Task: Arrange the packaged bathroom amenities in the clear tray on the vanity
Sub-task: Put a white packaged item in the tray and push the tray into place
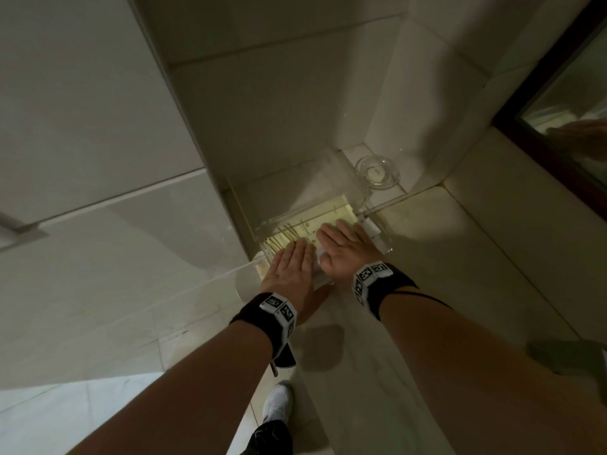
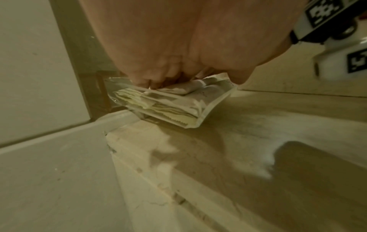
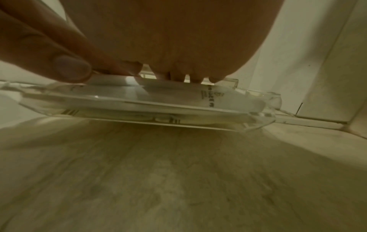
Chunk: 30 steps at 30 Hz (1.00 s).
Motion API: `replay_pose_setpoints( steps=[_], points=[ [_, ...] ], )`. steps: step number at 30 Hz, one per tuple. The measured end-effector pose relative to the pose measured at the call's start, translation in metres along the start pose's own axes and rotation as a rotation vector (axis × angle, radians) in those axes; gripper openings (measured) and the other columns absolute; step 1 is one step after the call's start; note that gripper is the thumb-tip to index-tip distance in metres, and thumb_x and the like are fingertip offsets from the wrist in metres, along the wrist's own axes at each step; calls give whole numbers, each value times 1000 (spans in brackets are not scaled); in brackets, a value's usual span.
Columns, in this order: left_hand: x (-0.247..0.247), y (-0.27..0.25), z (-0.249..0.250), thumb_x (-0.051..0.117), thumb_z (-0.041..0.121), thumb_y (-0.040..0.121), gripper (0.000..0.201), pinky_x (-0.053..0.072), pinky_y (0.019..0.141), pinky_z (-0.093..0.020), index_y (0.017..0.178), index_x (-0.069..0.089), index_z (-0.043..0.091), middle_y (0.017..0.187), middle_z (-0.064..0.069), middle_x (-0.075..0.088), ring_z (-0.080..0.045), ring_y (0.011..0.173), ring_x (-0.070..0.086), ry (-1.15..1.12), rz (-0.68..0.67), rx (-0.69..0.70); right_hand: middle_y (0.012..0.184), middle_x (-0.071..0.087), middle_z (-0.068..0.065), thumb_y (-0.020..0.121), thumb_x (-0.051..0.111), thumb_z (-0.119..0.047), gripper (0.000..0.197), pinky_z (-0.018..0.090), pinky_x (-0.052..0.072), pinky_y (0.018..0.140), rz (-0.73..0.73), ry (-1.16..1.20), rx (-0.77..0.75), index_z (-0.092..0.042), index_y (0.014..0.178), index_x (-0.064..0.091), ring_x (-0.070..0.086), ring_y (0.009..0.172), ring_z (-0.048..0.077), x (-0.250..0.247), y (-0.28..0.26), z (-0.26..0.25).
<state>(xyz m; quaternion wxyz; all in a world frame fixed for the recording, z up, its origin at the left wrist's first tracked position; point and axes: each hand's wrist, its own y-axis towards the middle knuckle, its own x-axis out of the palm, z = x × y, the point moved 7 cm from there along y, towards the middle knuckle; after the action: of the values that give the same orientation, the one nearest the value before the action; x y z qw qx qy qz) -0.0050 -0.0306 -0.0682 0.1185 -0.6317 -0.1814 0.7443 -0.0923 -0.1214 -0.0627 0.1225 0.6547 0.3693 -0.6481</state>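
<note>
Both hands flat on packets in the clear tray

The left hand (image 1: 290, 269) and right hand (image 1: 345, 246) lie side by side, fingers straight and spread flat, pressing down on the packaged amenities (image 1: 328, 221) stacked in the clear tray (image 1: 386, 241). The tray sits on the marble bench (image 1: 443, 257) in the wall corner. At 1 o'clock from the tray stands a round glass dish (image 1: 377, 172).

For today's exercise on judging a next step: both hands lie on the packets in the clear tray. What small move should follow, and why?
Probably lift both hands away. The left hand and right hand lie flat, fingers straight, on the packets, which already sit inside the clear tray.
</note>
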Motion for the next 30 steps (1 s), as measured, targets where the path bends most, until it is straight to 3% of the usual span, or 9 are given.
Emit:
replay_pose_setpoints(
  steps=[5,7,9,12,16,20,23,25,30],
  points=[
    [-4,0,1,20,72,93,93,1,126,-44,157,-9,12,165,-8,-17,-24,153,-16,20,37,23,166,7,-11,85,4,-46,75,40,-4,123,19,-10,-12,-28,157,15,-2,152,14,-1,-7,3],
    [-8,1,0,22,70,95,91,-2,126,-44,157,-9,13,165,-9,-19,-25,153,-17,27,64,5,165,8,-11,90,14,-43,68,41,-3,123,35,29,-1,-28,156,16,-1,152,15,-7,-3,5],
    [-13,2,-3,18,74,93,94,-5,125,-44,157,-10,12,165,-11,-19,-27,152,-17,17,76,-28,166,4,-12,94,22,-41,65,42,-4,123,15,69,19,-29,157,13,-5,152,15,-13,5,6],
    [-15,5,-9,12,79,89,98,-8,124,-42,157,-12,11,165,-12,-18,-27,152,-17,-8,57,-75,166,-2,-11,93,21,-44,67,42,-6,123,-37,73,30,-29,157,6,-10,152,15,-12,11,5],
    [-15,2,-13,7,77,90,96,-5,125,-43,156,-12,9,165,-11,-17,-26,153,-17,2,36,-98,166,2,-9,92,17,-45,68,43,-7,122,-37,50,33,-27,157,8,-7,152,16,-8,9,5],
    [-21,1,-13,14,75,92,95,-3,125,-42,158,-5,10,167,-11,-10,-26,154,-11,-5,82,-81,165,15,-6,93,24,-41,66,42,0,123,9,63,9,-25,156,18,3,152,21,-17,8,7],
    [-25,3,-13,20,75,91,90,-2,125,-43,158,1,18,167,-13,-6,-28,154,-7,-36,134,-55,158,32,4,90,28,-42,63,44,13,122,127,137,159,-18,148,34,18,148,26,-29,14,28],
    [-25,5,-13,20,75,90,87,-3,124,-44,158,1,23,167,-13,-8,-30,154,-9,-54,141,-42,156,35,7,91,31,-43,60,44,17,121,147,215,273,-15,143,40,22,147,26,-33,17,42],
    [-23,9,-15,19,77,89,79,-5,123,-45,155,-2,38,165,-12,-18,-31,153,-15,-82,93,-35,143,48,10,93,41,-35,43,47,25,113,143,361,335,-14,129,49,25,144,27,-45,15,48]
  ],
)
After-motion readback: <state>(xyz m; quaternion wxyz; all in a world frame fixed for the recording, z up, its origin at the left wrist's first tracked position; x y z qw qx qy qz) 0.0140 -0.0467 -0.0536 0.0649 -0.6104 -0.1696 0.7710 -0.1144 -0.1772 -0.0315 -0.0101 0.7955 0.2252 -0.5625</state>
